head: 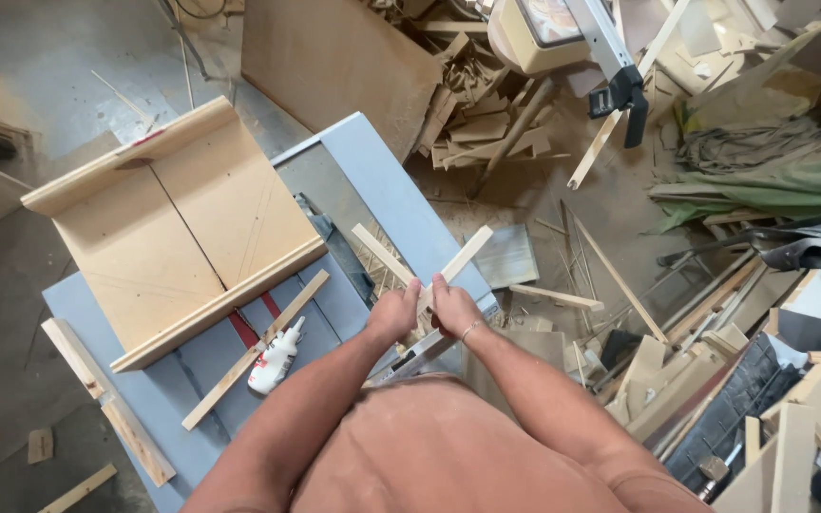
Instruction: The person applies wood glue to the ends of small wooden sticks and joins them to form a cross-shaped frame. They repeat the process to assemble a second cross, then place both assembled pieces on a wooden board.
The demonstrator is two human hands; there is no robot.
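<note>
Two thin wood strips (427, 275) are being pressed into a V by the left hand (394, 313) and right hand (454, 306), both closed on them, at the near-right edge of the blue saw table (387, 185). Judged as joining; steady alignment is called for. A glue bottle (276, 357) is lying on the table.

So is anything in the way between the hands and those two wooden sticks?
No. The left hand and right hand already hold the two wooden sticks, which cross in a V. The glue bottle lies apart on the grey table.
</note>
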